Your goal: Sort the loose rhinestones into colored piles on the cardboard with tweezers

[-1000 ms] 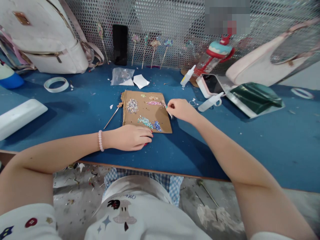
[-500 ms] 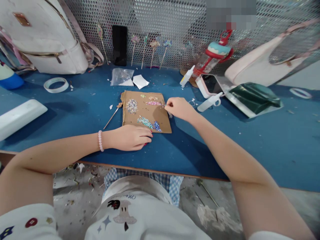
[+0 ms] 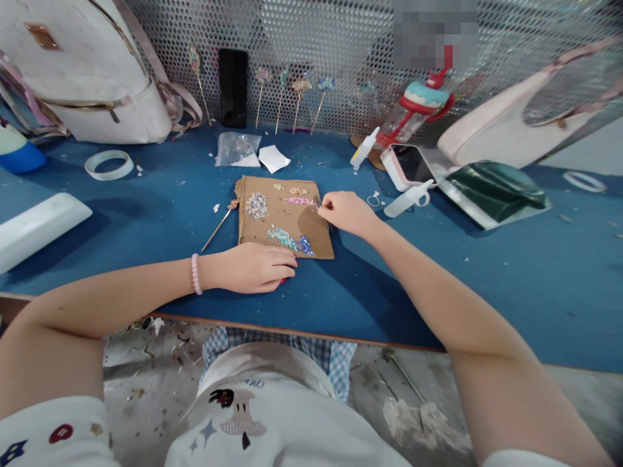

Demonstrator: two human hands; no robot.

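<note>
A brown cardboard sheet (image 3: 277, 217) lies on the blue table (image 3: 146, 220) with small heaps of coloured beads (image 3: 285, 237) on it. My right hand (image 3: 346, 213) is at the sheet's right edge, fingers pinched on a thin pick whose tip touches the pink bead heap (image 3: 300, 201). My left hand (image 3: 256, 267) rests curled on the table just below the sheet's near edge, fingertips close to its bottom corner; whether it holds anything is hidden. A gold hair stick (image 3: 220, 224) lies left of the sheet.
White backpack (image 3: 87, 71) at back left, tape roll (image 3: 109, 164), white case (image 3: 36, 227). Decorated sticks (image 3: 292, 97) and a black phone (image 3: 232, 87) lean on the mesh wall. Glue bottles (image 3: 407, 198), a pink-cased phone (image 3: 409, 165), a green pouch (image 3: 496, 188) and a pink bag (image 3: 511, 130) sit to the right.
My right hand has shifted slightly left and up along the sheet's edge, toward the pink bead heap. My left hand has not moved.
</note>
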